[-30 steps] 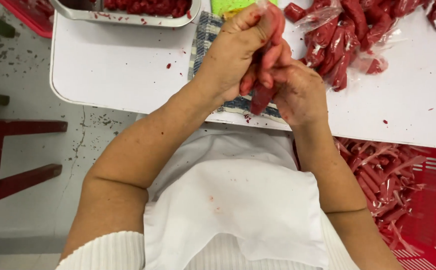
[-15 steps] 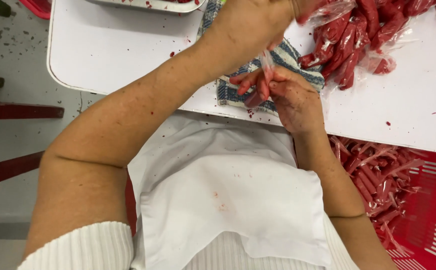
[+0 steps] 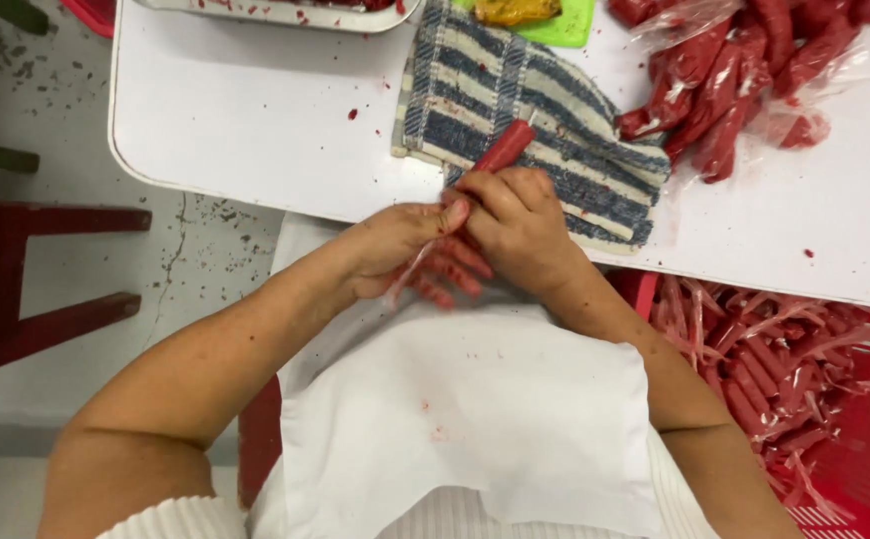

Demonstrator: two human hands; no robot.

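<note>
My right hand [image 3: 520, 225] grips a red sausage [image 3: 503, 148] that sticks out over a blue and white striped cloth [image 3: 525, 100] on the white table [image 3: 255, 120]. My left hand [image 3: 405, 250] pinches a strip of clear casing [image 3: 405, 274] right beside the right hand, at the table's near edge. Its fingertips are stained red. Both hands hover above my white apron [image 3: 465, 419].
A heap of red sausages in clear plastic [image 3: 734, 80] lies at the table's back right. A red basket [image 3: 834, 399] of peeled casings sits at my right. A metal tray [image 3: 285, 12] and a green board [image 3: 555, 30] lie at the far edge. A red stool [image 3: 45, 299] stands left.
My left hand came back from the sausage heap down to the table's near edge. Both hands now meet over the cloth with one sausage.
</note>
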